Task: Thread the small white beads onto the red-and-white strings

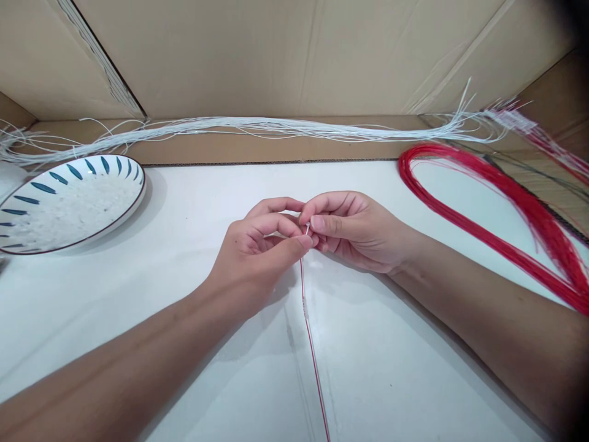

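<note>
My left hand (264,255) and my right hand (356,230) meet above the middle of the white tabletop. Between the left thumb and fingers is a thin white wire (307,229), its short end sticking up. The right thumb and forefinger pinch at the top of that same end. Below my hands a red wire (315,362) runs down toward the near edge, with a small clear sleeve (305,308) around it. How the red and white wires meet is hidden by the left fingers.
At the left stands a patterned plate (69,202) with small clear pieces. A bundle of white wires (276,127) stretches along the back on cardboard. Looped red wires (460,224) lie at the right, near more wires (547,141) behind.
</note>
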Available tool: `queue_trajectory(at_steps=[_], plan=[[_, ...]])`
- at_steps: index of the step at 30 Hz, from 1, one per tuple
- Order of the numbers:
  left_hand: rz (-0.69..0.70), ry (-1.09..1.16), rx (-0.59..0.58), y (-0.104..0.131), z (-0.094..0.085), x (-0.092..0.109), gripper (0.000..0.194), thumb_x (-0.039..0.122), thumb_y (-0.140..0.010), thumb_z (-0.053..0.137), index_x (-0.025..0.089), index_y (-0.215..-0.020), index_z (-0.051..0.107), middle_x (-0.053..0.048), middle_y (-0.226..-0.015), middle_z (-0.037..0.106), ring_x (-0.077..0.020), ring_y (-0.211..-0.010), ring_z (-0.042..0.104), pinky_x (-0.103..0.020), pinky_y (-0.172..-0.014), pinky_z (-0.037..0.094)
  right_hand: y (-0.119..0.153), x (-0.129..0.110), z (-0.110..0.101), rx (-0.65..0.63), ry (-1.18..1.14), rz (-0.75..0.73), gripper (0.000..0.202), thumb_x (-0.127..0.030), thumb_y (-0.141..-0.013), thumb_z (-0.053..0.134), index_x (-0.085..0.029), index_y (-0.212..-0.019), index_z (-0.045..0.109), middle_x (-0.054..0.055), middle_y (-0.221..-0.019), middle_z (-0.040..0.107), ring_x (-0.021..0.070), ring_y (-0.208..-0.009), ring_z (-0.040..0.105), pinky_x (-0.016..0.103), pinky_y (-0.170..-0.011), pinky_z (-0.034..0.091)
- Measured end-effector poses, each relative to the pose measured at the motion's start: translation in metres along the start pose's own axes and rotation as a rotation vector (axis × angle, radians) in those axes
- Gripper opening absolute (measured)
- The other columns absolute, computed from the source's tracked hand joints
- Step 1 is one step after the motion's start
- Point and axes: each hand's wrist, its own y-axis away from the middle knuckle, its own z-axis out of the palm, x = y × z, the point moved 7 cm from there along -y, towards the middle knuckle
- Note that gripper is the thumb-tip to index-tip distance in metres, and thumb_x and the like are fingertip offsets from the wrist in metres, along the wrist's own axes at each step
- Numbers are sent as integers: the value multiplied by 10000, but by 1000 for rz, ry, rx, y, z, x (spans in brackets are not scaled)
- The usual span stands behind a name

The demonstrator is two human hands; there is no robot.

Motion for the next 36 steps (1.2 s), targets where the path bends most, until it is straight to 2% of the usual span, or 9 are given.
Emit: queue_trajectory(at_steps=[12, 22, 28, 32, 36], plan=[[12, -12, -1, -1, 1, 2, 183, 202, -831, 767, 232, -652, 745, -51, -1118, 684, -199, -1290, 563, -249, -833, 575, -1, -2, 2, 4, -7, -10, 123, -195, -790, 870, -123, -823, 776, -2, -682, 734, 50, -599, 663, 126, -602, 568], [-15, -17, 24, 0, 2, 4, 184, 213, -814, 760, 229, -632, 735, -80, -1121, 692, -278, -1344, 532, -334, -846, 583, 0, -2, 1, 15, 15, -29, 100, -182, -792, 864, -132, -824, 782, 7, -697, 732, 58, -609, 655, 143, -604, 563], [-42, -48, 97, 2, -1, 3, 178, 217, -796, 757, 197, -623, 723, -61, -1247, 660, -244, -1101, 666, -321, -757, 580, 1, -7, 4, 47, 100, -106, 69, -159, -790, 853, -140, -799, 787, 7, -713, 724, 73, -643, 639, 191, -644, 562], [-18, -167, 118, 4, -1, 7, 184, 238, -797, 765, 199, -626, 712, -48, -1232, 663, -231, -1120, 656, -272, -720, 571, 1, -5, 3, 60, 125, -100, 86, -168, -781, 860, -141, -804, 781, 10, -732, 722, 88, -676, 651, 226, -687, 570], [0, -223, 138, 4, -2, 9, 176, 261, -790, 774, 200, -637, 713, -54, -1238, 665, -245, -1099, 667, -291, -716, 584, 1, -5, -1, 81, 112, -93, 127, -166, -770, 870, -153, -829, 759, 4, -754, 720, 105, -705, 676, 244, -706, 581]])
